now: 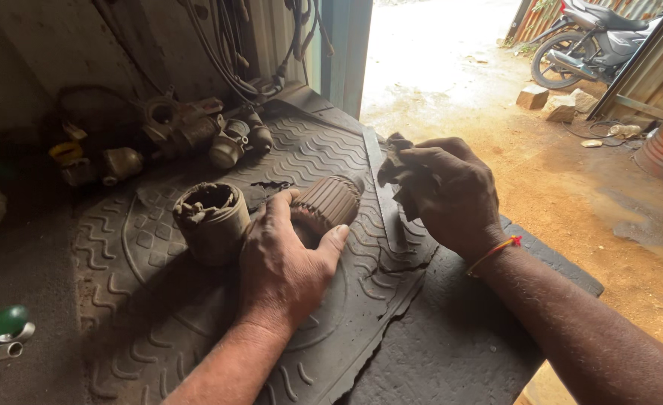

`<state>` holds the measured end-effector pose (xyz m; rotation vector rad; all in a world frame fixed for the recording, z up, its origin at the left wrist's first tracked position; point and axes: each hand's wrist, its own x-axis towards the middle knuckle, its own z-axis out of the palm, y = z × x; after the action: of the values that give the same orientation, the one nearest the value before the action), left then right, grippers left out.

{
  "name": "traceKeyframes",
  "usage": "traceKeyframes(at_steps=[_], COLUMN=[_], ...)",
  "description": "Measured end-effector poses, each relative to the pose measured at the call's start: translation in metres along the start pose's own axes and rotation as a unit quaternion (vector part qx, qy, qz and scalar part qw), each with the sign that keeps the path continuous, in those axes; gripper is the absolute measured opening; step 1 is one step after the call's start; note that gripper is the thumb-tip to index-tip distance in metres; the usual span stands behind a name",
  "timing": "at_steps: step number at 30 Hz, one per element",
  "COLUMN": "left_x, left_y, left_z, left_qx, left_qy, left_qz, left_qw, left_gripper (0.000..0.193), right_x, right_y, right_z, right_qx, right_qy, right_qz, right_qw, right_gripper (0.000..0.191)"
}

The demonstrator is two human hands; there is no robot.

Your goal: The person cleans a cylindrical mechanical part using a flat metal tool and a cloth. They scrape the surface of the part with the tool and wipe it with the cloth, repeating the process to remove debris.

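Quickly, I saw left hand (286,259) gripping ribbed brown metal rotor (330,204) on rubber mat (159,322); right hand (448,193) clutched dark crumpled rag (393,166).

desk (466,345): dark rubber mat | wall (61,45): dim, wires (226,45) hanging | doorway: bright daylight | yard floor (571,180): orange dirt | motorcycle (594,37), bricks (549,101) outside

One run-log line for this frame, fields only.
left hand: grips ribbed rotor | right hand: holds dark rag | cylindrical housing: upright beside rotor | surface: rubber mat
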<state>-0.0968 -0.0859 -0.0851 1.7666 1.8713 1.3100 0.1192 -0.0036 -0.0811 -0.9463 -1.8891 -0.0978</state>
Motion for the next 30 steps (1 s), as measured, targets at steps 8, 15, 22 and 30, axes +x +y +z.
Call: traceKeyframes(at_steps=[8,15,22,30], left_x=[-0.003,-0.003,-0.004,-0.005], left_y=[-0.005,-0.003,0.001,-0.001], left_z=[0.010,-0.001,-0.005,-0.001], left_qx=[0.050,0.028,0.013,0.031], left_qy=[0.021,0.038,-0.013,-0.018], left_qz=[0.064,0.073,0.023,0.029], left_qw=[0.996,0.996,1.000,0.999], left_gripper=[0.093,0.077,0.076,0.080], right_x=[-0.003,0.001,-0.006,0.005], right_y=[0.008,-0.010,-0.049,-0.039], right_z=[-0.004,-0.006,-0.012,-0.012], right_qx=[0.014,0.028,0.082,-0.076], right_qy=[0.001,0.011,-0.038,-0.102], right_qz=[0.070,0.050,-0.239,-0.272], right_qw=[0.997,0.998,0.967,0.954], right_gripper=[0.024,0.022,0.029,0.033])
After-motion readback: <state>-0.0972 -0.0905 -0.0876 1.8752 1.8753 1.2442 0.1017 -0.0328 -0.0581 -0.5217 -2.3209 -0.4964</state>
